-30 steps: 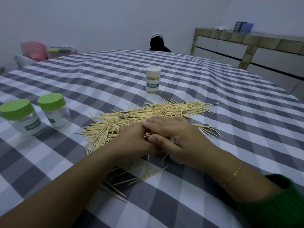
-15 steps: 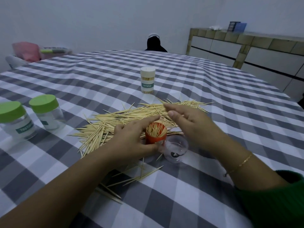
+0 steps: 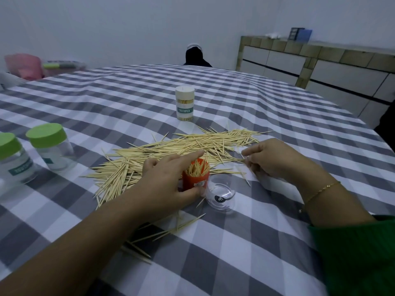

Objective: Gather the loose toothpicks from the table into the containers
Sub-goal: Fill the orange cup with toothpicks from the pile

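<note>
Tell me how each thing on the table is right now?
Orange cup: upright, open, partly filled with toothpicks, held by left hand.
Right hand: pinching toothpicks from the pile.
Clear lid: off, lying beside the cup.
White jar: upright, closed, full.
Two green-lidded jars: upright, closed.

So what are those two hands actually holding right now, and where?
The left hand grips the orange container round its lower side, thumb at the base. The right hand pinches a few loose toothpicks at their near ends, at the pile's edge.
</note>
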`<state>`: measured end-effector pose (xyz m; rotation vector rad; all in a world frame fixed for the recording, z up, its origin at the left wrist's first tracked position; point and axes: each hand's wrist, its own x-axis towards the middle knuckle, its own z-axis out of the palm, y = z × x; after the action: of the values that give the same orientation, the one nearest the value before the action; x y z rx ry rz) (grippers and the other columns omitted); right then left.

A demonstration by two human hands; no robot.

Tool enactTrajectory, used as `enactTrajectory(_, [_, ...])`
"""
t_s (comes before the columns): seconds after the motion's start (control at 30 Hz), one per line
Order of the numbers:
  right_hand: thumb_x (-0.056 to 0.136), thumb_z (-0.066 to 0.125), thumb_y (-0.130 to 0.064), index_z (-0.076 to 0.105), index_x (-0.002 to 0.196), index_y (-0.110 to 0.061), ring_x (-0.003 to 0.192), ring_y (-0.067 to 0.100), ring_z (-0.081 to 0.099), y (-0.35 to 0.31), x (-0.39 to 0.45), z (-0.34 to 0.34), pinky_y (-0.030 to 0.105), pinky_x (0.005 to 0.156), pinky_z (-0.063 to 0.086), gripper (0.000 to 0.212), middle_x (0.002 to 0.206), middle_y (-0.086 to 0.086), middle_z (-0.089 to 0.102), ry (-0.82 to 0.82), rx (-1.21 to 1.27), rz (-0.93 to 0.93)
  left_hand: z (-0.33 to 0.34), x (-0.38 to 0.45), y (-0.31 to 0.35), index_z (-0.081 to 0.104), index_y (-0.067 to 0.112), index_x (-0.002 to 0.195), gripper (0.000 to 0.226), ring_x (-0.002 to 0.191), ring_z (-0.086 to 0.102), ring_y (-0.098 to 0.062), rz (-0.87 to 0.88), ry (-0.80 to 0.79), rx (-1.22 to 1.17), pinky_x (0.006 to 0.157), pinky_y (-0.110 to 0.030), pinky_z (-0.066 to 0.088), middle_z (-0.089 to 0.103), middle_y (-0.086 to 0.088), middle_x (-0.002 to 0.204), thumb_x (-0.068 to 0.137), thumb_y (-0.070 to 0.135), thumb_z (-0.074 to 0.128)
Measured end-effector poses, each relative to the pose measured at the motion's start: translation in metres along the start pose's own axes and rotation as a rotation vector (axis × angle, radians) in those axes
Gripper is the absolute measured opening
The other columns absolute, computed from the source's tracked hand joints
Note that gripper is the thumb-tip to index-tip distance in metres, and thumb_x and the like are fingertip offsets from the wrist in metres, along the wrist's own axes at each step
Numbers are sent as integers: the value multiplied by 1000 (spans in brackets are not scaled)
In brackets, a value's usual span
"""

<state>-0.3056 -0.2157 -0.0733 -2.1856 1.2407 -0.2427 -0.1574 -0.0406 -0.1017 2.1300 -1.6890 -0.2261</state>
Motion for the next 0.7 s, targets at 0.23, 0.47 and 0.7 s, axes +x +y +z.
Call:
enactTrajectory(0.23, [94,43,-10,62,117,-4,108,33,56,3,6,2,36,87,46,31,118,17,61,41,-315,85,1,1,-3,6,57,139,72,88,8,14,-14,-2,-3,80,-17,4,33,13,146,86,53,54])
enactTrajectory(0.47, [97,45,-10,67,115,-12,96,15,53,-7,-2,10,18,65,39,29,112,5,64,-28,-96,-109,2,0,-4,6,58,138,71,97,9,10,-19,1,-23,90,-22,5,34,13,145,86,54,54])
enactTrajectory(0.7, [91,43,-9,69,103,0,90,30,59,0,2,6,32,75,49,30,100,15,67,-4,-341,-51,3,2,-5,8,56,140,72,95,11,12,0,19,-21,91,-23,7,35,15,145,86,53,55])
